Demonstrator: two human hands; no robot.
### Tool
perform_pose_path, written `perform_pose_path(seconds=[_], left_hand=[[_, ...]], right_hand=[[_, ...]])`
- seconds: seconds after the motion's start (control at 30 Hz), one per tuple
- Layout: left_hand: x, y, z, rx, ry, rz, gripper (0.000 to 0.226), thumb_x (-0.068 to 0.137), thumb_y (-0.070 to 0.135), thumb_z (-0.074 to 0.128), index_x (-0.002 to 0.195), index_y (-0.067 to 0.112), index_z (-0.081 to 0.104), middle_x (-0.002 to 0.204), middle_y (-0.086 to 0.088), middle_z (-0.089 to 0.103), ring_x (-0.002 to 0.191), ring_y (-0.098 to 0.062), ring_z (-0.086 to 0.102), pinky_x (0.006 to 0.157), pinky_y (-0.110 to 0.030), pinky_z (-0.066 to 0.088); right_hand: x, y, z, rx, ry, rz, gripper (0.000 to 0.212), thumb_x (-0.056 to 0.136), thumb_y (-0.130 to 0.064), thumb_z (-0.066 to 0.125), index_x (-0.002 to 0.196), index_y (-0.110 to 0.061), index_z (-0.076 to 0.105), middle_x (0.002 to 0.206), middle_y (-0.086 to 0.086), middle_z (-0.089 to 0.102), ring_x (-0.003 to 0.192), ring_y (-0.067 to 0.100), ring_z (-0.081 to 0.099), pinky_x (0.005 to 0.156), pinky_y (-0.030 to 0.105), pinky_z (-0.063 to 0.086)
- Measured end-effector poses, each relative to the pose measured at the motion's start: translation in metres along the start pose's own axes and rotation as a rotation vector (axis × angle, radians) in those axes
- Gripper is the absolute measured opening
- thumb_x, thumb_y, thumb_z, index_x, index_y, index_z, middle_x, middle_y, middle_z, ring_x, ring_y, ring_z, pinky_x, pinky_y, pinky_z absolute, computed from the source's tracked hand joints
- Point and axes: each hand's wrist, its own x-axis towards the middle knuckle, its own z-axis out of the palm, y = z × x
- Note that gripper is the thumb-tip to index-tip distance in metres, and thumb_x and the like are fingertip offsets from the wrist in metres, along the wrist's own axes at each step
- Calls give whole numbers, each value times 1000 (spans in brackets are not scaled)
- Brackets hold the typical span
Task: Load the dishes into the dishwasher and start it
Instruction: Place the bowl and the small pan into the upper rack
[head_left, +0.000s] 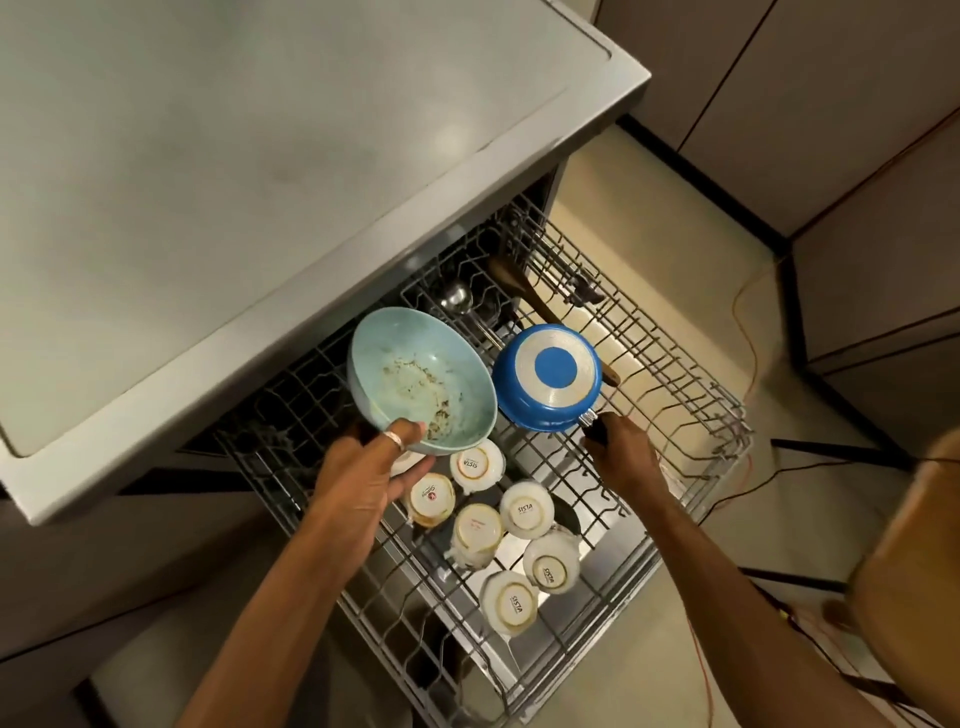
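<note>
Pinching bowl (421, 374) rim with left hand (363, 478), gripping pan (545, 379) handle with right hand (621, 457). Could drop bowl onto cups (524, 509) under left hand; pinch seemingly thin.

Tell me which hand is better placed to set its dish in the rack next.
Right, probably. The right hand grips the blue pan by its handle, turned base-up over bare wires of the rack. The left hand holds the bowl open side up, soiled, next to the upturned cups.

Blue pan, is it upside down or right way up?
Upside down: the blue pan shows its ringed bottom facing up while the right hand holds its handle.
</note>
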Motion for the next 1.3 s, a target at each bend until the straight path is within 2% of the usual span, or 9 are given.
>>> perform_pose_path(seconds=[0.13,0.23,0.37,0.6,0.77,0.93,1.1,1.17,1.3], left_hand=[[1,3,6,-33,-1,0,53,84,6,74,132,-2,52,120,-17,69,97,-18,75,94,-47,58],[5,6,6,-139,-28,-31,45,84,3,72,126,0,58,120,-17,70,107,-22,71,88,-44,60],[8,6,4,-220,-188,-92,47,74,12,70,120,8,63,119,-13,71,104,-25,70,78,-36,62],[10,8,-1,-79,-374,-141,63,65,21,76,126,9,61,117,-10,73,102,-22,72,80,-36,62],[13,12,-13,130,-243,-86,60,77,52,80,127,23,64,119,2,73,114,-17,68,92,-43,58],[19,20,-34,215,-60,-21,57,73,58,71,120,25,67,110,8,76,102,-9,72,96,-38,57],[40,36,-29,343,-64,63,41,92,55,60,128,36,59,128,8,65,106,-6,65,102,-39,52],[54,41,-22,355,-87,112,28,97,46,58,124,39,58,135,7,59,113,-7,60,94,-30,53],[90,43,-16,345,-35,73,50,98,43,59,143,25,47,139,-1,56,123,-17,57,72,-22,50]], right_hand=[[-25,-31,-28,-114,139,90,35,92,-29,70,117,-10,57,112,10,63,94,24,60,72,35,51],[-63,-73,-55,394,330,73,33,97,-41,63,115,-13,66,110,3,71,97,18,65,73,25,49],[-100,-121,-62,1578,-388,143,57,89,-43,71,133,-7,62,133,15,65,125,29,61,106,46,50],[-100,-134,-55,1899,-519,85,90,69,-25,92,144,-2,48,145,20,54,135,37,51,100,50,53],[-91,-137,-75,1604,-405,91,71,67,-17,90,129,-1,59,131,19,65,125,37,60,88,43,60],[-64,-174,-81,516,-4,-176,87,61,-43,93,134,-22,49,127,-4,53,113,14,57,85,28,52],[-39,-218,-51,-148,182,-531,89,68,-42,85,138,-8,41,129,11,43,116,29,44,80,44,52],[-33,-227,-33,-359,276,-631,83,69,-35,82,137,-5,45,122,16,48,109,34,47,77,51,53],[-26,-223,1,-618,314,-713,84,69,-29,80,141,-7,42,121,14,50,105,33,49,82,56,49]])
